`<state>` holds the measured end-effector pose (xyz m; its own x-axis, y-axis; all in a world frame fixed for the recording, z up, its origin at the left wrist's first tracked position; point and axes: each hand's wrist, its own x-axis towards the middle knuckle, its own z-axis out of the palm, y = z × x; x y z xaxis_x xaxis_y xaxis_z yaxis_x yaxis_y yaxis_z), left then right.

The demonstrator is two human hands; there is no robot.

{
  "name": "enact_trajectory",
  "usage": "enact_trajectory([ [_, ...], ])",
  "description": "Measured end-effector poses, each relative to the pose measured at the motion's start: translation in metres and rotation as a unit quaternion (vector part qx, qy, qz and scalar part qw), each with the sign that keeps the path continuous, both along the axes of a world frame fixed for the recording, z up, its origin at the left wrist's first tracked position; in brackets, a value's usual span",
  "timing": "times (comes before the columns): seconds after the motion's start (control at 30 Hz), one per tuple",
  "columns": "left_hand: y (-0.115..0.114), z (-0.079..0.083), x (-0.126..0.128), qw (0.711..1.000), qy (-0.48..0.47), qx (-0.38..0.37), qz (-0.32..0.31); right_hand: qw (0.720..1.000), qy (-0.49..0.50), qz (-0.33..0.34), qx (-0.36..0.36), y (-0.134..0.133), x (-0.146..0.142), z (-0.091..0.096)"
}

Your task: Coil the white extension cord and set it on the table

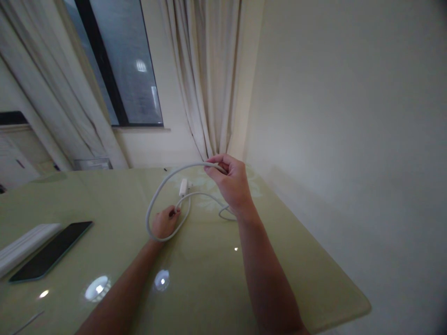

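2 hands w/ cable, tbl edge rt

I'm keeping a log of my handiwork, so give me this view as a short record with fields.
left hand: low, gripping the cable
right hand: raised higher, pinching the cable
cable: pale, arching in a large loop between both hands
white block: just beyond the left hand
surface: glossy table
far left: dark slab beside a long white object
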<state>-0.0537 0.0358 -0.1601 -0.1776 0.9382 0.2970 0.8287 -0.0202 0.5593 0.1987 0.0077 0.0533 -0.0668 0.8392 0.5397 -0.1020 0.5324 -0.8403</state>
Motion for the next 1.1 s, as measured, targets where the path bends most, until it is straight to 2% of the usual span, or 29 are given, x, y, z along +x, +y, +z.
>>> enact_trajectory([
  [0.3, -0.005, -0.002, -0.03, 0.985, 0.036, -0.045, -0.162, 1.0, -0.01, -0.005, -0.001, 0.0, -0.002, -0.002],
  [0.47, -0.018, -0.001, -0.047, 0.951, 0.047, -0.119, -0.281, 1.0, -0.004, -0.02, 0.013, 0.004, -0.002, -0.003],
  [0.53, -0.022, 0.001, -0.048, 0.942, 0.042, -0.147, -0.298, 1.0, 0.0, -0.024, 0.014, 0.005, -0.002, -0.004],
  [0.67, -0.03, 0.006, -0.038, 0.944, 0.066, -0.157, -0.282, 0.999, 0.009, -0.035, 0.011, 0.007, -0.002, -0.004],
  [0.83, -0.037, 0.006, -0.013, 0.963, 0.098, -0.123, -0.217, 0.999, 0.016, -0.045, 0.016, 0.009, -0.004, -0.006],
  [1.0, -0.035, 0.002, 0.001, 0.986, 0.04, -0.022, -0.163, 0.998, 0.032, -0.054, 0.012, 0.012, -0.004, -0.008],
  [1.1, -0.032, 0.0, 0.005, 0.993, 0.0, 0.0, -0.121, 0.998, 0.033, -0.059, 0.014, 0.012, -0.004, -0.008],
])
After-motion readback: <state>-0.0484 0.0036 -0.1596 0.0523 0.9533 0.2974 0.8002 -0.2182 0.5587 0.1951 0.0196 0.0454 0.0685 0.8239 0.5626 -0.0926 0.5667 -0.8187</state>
